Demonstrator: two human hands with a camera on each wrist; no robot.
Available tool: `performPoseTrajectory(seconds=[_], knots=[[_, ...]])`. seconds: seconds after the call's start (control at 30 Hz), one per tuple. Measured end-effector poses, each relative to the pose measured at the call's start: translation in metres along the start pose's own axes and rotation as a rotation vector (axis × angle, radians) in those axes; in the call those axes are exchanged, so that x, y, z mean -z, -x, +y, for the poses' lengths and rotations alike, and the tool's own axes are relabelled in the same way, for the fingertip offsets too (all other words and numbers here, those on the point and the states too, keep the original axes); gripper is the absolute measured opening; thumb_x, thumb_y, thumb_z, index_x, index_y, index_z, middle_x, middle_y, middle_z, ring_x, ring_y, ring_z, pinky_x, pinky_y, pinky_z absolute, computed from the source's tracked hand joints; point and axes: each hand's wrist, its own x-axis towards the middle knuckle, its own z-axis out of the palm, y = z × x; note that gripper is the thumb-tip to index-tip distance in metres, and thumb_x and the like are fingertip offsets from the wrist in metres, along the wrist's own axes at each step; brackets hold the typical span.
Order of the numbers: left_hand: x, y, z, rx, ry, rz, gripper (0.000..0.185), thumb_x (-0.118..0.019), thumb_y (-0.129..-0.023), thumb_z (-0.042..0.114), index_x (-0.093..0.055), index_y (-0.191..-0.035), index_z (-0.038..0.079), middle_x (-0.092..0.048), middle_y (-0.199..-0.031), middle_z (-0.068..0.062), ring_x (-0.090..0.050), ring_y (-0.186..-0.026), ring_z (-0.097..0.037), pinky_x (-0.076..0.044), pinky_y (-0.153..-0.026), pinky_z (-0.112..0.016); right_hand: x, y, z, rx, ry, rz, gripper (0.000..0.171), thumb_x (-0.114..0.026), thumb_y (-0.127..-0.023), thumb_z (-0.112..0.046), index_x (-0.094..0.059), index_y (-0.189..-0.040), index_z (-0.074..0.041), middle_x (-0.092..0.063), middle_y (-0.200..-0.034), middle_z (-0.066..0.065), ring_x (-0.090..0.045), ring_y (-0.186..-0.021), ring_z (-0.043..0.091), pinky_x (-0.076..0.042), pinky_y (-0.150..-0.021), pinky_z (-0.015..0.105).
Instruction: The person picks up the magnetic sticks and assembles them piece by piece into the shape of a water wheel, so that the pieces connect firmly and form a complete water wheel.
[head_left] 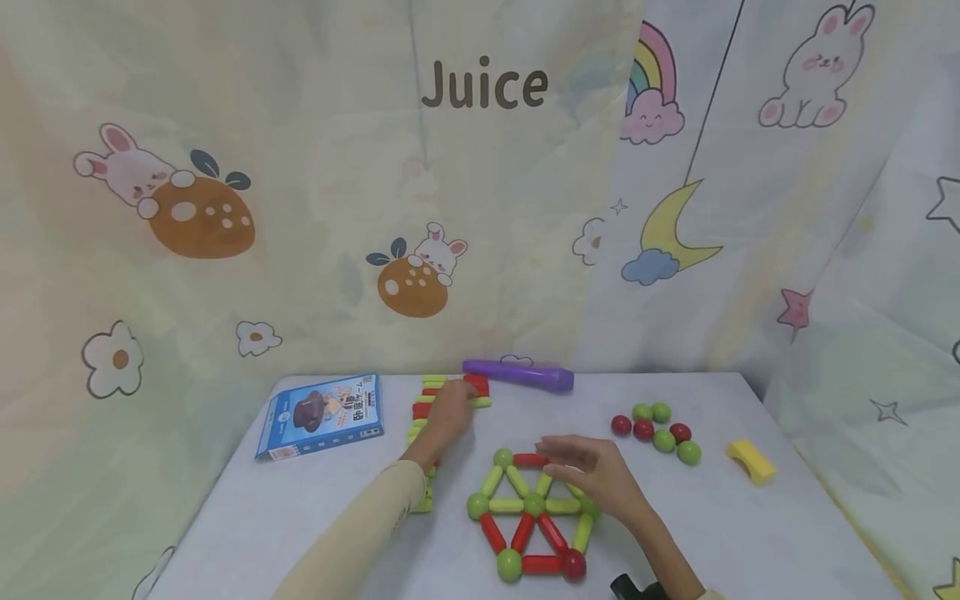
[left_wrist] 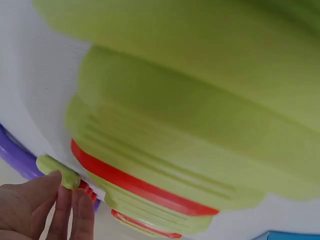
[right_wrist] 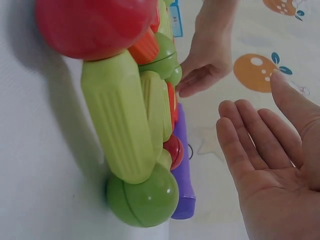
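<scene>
Bare table [head_left: 750, 533] lies open right of the rod-and-ball frame [head_left: 532, 517]; loose balls [head_left: 660, 429] crowd behind it
</scene>
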Motion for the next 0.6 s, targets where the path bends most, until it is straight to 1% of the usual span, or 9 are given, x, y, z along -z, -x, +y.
performPoseTrajectory(seconds=[0.1, 0.17, 0.2, 0.27, 0.3, 0.37, 0.43, 0.5, 0.6], knots=[[-0.008, 0.000, -0.003, -0.012, -0.047, -0.001, 0.023, -0.055, -0.090, -0.014, -0.065, -0.072, -0.003, -0.055, -0.075, -0.009, -0.056, -0.079, -0.027, -0.054, -0.072, -0.047, 0.002, 0.004, 0.002, 0.002, -0.012, 0.003, 0.041, -0.080, -0.098, -0.012, -0.071, -0.137, -0.002, -0.076, -0.131, 0.016, -0.073, -0.124, 0.026, -0.057, -0.099, 0.022], [-0.012, 0.003, -0.009, -0.037, -0.084, 0.014, 0.029, -0.052, -0.085, -0.014, -0.050, -0.063, 0.005, -0.039, -0.069, -0.005, -0.044, -0.071, -0.023, -0.044, -0.063, -0.044, 0.001, 0.006, 0.003, 0.015, -0.016, 0.000, 0.040, -0.078, -0.098, -0.008, -0.071, -0.137, 0.000, -0.075, -0.131, 0.018, -0.073, -0.124, 0.027, -0.057, -0.099, 0.023], [-0.012, 0.005, -0.010, -0.043, -0.086, 0.018, 0.030, -0.052, -0.082, -0.015, -0.046, -0.062, 0.007, -0.037, -0.068, -0.003, -0.041, -0.070, -0.021, -0.041, -0.061, -0.043, 0.000, 0.007, 0.003, 0.019, -0.016, 0.001, 0.039, -0.078, -0.098, -0.006, -0.071, -0.136, 0.000, -0.075, -0.131, 0.019, -0.073, -0.123, 0.026, -0.057, -0.099, 0.024], [-0.005, 0.012, -0.003, -0.040, -0.049, 0.001, 0.027, -0.053, -0.078, -0.018, -0.049, -0.062, 0.004, -0.038, -0.067, -0.003, -0.041, -0.069, -0.021, -0.041, -0.060, -0.042, 0.000, 0.009, 0.003, 0.033, -0.015, 0.003, 0.039, -0.078, -0.098, -0.003, -0.071, -0.136, 0.000, -0.074, -0.131, 0.021, -0.073, -0.123, 0.025, -0.058, -0.099, 0.025], [-0.003, 0.015, -0.001, -0.046, -0.044, 0.000, 0.025, -0.056, -0.077, -0.018, -0.055, -0.062, 0.002, -0.045, -0.066, -0.003, -0.045, -0.068, -0.020, -0.044, -0.059, -0.040, 0.000, 0.010, 0.002, 0.035, -0.014, 0.006, 0.039, -0.078, -0.097, -0.003, -0.071, -0.136, 0.000, -0.074, -0.131, 0.022, -0.073, -0.122, 0.024, -0.058, -0.099, 0.025], [0.005, 0.023, 0.007, -0.053, 0.003, -0.023, 0.021, -0.061, -0.081, -0.018, -0.070, -0.071, -0.001, -0.060, -0.069, -0.004, -0.056, -0.071, -0.020, -0.053, -0.062, -0.039, 0.002, 0.012, 0.000, 0.035, 0.000, 0.015, 0.039, -0.079, -0.097, -0.003, -0.072, -0.135, -0.001, -0.075, -0.131, 0.021, -0.073, -0.122, 0.023, -0.058, -0.099, 0.025], [0.018, 0.037, 0.023, -0.019, 0.100, -0.088, 0.014, -0.072, -0.086, -0.013, -0.080, -0.091, -0.004, -0.075, -0.084, -0.009, -0.067, -0.081, -0.022, -0.061, -0.073, -0.038, 0.003, 0.014, -0.002, 0.024, 0.019, 0.026, 0.039, -0.080, -0.096, -0.004, -0.072, -0.135, -0.002, -0.076, -0.130, 0.017, -0.073, -0.122, 0.021, -0.058, -0.099, 0.024], [0.027, 0.051, 0.036, -0.009, 0.182, -0.142, 0.013, -0.079, -0.090, -0.005, -0.083, -0.102, -0.002, -0.080, -0.099, -0.011, -0.073, -0.089, -0.022, -0.064, -0.078, -0.037, 0.004, 0.014, -0.003, 0.007, 0.038, 0.040, 0.039, -0.080, -0.096, -0.005, -0.073, -0.134, -0.003, -0.077, -0.129, 0.012, -0.073, -0.123, 0.020, -0.057, -0.099, 0.023], [0.039, 0.072, 0.058, 0.015, 0.331, -0.229, 0.013, -0.081, -0.094, 0.002, -0.084, -0.107, 0.004, -0.080, -0.105, -0.006, -0.074, -0.093, -0.019, -0.064, -0.080, -0.035, 0.005, 0.016, -0.005, 0.017, 0.062, 0.059, 0.038, -0.080, -0.096, -0.006, -0.073, -0.134, -0.004, -0.078, -0.128, 0.009, -0.073, -0.123, 0.023, -0.057, -0.100, 0.023]])
